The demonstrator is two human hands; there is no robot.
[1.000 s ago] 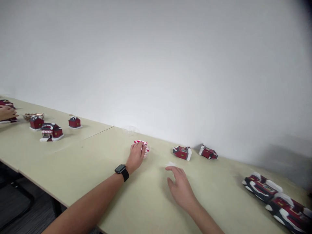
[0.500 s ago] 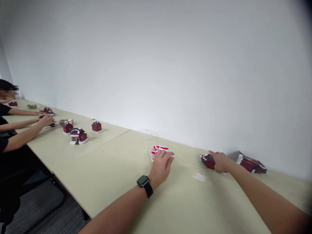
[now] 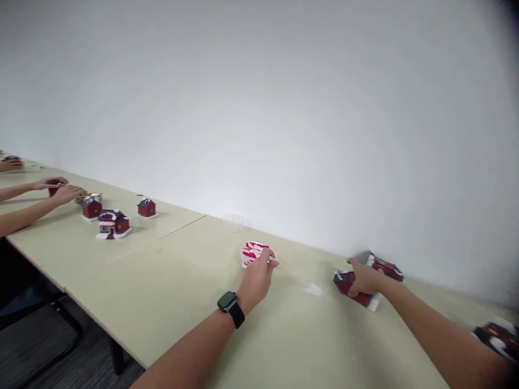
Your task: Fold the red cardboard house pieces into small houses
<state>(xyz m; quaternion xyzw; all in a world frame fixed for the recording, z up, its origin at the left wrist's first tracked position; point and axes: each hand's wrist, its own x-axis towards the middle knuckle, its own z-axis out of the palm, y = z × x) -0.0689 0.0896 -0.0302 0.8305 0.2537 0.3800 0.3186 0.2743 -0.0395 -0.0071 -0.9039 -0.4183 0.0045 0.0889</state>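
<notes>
Fingers of the right hand, empty a second ago, clasp a red house near the wall, occupying both hands; the left hand pinches a small white piece beside striped pieces.

Soft and even room light, picture slightly blurred.
The plain white wall is brightest around the middle and becomes greyer toward the upper left; the upper right corner turns black. On the pale yellow-green tabletop, a weak, soft-edged shadow lies left of the bare right arm. The dark red model house with white trim, at the lower right edge, looks smeared.
</notes>
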